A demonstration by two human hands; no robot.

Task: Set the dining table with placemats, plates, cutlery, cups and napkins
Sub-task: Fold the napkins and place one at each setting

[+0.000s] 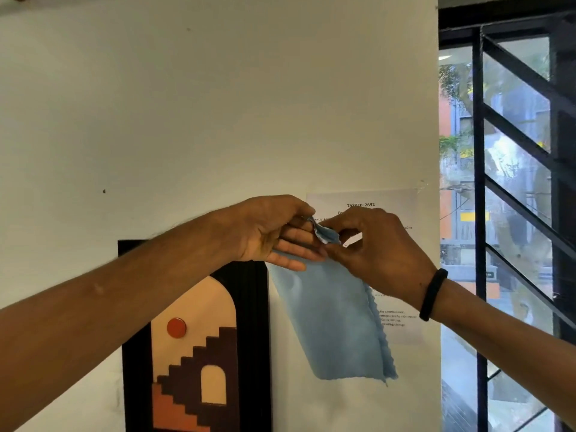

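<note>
A light blue cloth napkin [336, 319] with a scalloped edge hangs in the air in front of a white wall. My left hand [268, 232] pinches its top corner between thumb and forefinger, with the other fingers straight against the cloth. My right hand [374, 247], with a black band on the wrist, pinches the same bunched top edge from the right. Both hands meet at the cloth's top. No table, plates, cutlery or cups are in view.
A black-framed picture [199, 347] of stepped shapes hangs on the wall at lower left. A printed task sheet [402, 307] is taped to the wall behind the hands. A black metal window grille [517, 182] fills the right side.
</note>
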